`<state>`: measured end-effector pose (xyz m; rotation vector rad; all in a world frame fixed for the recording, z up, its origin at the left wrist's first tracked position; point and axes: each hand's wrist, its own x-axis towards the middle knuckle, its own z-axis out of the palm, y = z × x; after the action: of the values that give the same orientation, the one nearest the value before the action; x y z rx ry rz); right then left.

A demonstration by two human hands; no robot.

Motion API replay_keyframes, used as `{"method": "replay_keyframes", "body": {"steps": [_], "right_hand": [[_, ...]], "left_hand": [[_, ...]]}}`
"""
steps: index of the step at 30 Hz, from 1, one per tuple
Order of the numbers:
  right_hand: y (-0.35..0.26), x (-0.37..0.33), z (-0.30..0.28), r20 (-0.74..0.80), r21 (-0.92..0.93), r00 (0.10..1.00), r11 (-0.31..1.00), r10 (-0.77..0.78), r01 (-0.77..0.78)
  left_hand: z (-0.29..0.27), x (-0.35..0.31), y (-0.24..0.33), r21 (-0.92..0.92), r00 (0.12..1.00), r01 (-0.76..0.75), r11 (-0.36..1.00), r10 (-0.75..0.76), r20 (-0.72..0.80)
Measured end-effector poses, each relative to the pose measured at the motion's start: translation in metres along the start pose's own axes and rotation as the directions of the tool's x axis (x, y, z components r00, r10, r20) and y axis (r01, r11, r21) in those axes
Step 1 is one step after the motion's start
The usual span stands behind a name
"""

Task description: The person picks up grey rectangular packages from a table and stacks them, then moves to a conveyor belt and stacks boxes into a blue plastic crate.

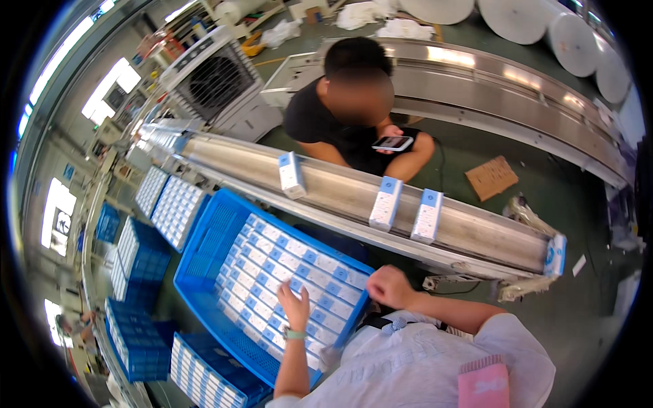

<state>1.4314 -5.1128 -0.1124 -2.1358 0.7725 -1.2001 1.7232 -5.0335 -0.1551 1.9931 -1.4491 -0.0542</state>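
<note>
My left hand (294,307), with a pale green band on its wrist, hovers over or touches the packed boxes; its fingers are apart and hold nothing. Beneath it, small white-and-blue boxes (269,251) lie in tight rows in a large blue plastic crate (197,268). Beside the crate's right rim, my right hand (390,287) is closed in a loose fist, and no object shows in it. On the conveyor belt (333,178) in front of me stand three similar cartons: one on the left (291,175), one in the middle (386,203) and one on the right (427,216).
Another carton (555,256) sits at the conveyor's right end. Across the belt a person (337,112) crouches, holding a phone (392,143). Filled blue crates (139,340) stand at left. A cardboard piece (491,178) lies on the floor, and a metal conveyor (476,75) runs behind.
</note>
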Motion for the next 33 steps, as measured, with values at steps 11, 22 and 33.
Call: {"method": "replay_keyframes", "body": {"steps": [11,22,33], "right_hand": [[0.127,-0.073,-0.148,-0.608,0.215,0.416,0.645,0.676,-0.733],[0.146,-0.015,-0.103,-0.342,0.415,0.402,0.520,0.849,-0.746],[0.012,0.123,0.020,-0.029,0.525,0.852,0.733,0.523,-0.433]], "left_hand": [[0.143,0.307,0.054,0.053,0.994,-0.036,0.998,0.030,0.101],[0.209,0.157,0.185,-0.399,0.597,-0.040,0.916,0.342,0.726],[-0.069,0.122,0.120,-0.556,0.983,0.123,0.822,-0.176,-0.043]]}}
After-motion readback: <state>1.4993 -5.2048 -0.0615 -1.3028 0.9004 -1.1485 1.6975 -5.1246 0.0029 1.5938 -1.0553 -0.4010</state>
